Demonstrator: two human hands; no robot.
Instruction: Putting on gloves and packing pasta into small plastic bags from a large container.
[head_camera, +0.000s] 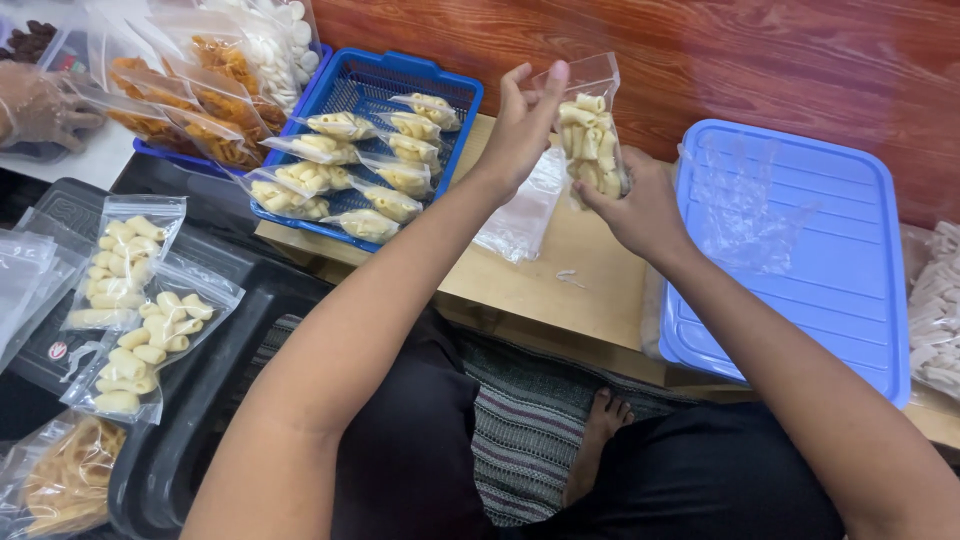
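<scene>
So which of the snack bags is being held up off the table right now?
The bag of pale tube snacks held between both hands; the other bags lie flat.

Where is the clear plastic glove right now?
In the head view, the clear plastic glove lies on the blue bin lid, right of the right hand.

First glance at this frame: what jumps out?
Centre: both hands, left hand and right hand, hold up a clear bag of pale tube snacks. Behind on the left, a blue basket holds filled bags; at right lies a blue lid.
</scene>
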